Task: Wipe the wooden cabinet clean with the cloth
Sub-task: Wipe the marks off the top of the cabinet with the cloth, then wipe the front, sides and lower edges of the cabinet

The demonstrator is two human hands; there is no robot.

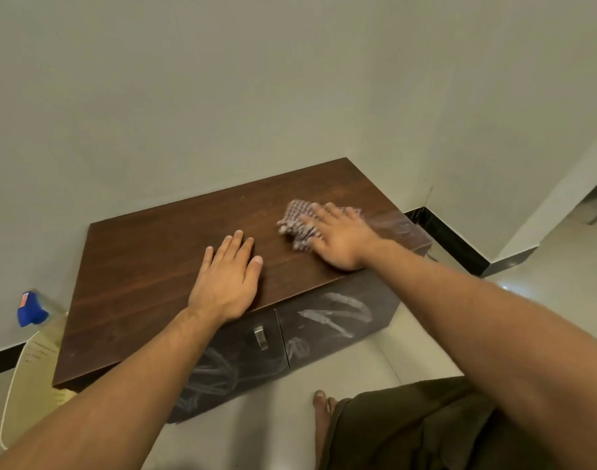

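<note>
Right hand [341, 235] flat on cloth [299, 220] at wooden cabinet [148, 266] right end, fingers [326, 212] straight and spread, left hand [226, 276] flat mid-top, fingers together, spray bottle [31, 308] beside left end, smeared doors [324, 320] below.

We look down on a dark wooden cabinet [148, 266] against a pale wall [222, 96]. Our left hand [227, 283] lies flat on its top; our right hand [341, 235] presses a checked cloth [299, 220] near the right edge.
</note>
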